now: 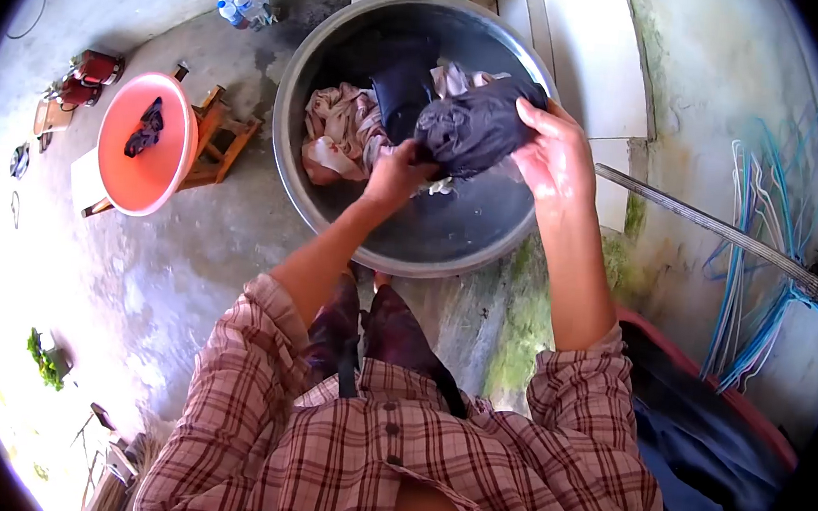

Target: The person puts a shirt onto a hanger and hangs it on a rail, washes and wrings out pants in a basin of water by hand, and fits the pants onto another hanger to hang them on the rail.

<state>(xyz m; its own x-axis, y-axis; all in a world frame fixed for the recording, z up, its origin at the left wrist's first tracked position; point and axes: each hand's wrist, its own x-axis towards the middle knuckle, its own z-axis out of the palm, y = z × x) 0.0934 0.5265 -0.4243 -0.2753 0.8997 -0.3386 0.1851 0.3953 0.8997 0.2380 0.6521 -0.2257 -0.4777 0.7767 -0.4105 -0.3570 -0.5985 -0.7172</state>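
Head view: both hands grip the dark cloth (pixel 477 126) over the metal basin (pixel 487 238), the left hand (pixel 401 173) pinching one end, the right hand (pixel 556 152) holding the other, pink cloth (pixel 342 125) lying below in the basin.

The basin (pixel 299 210) is silvery grey, the shirt (pixel 355 453) pink-and-maroon plaid.

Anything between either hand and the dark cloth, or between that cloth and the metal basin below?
Nothing visible: the left hand and right hand already grip the dark cloth, apparently directly over the basin.
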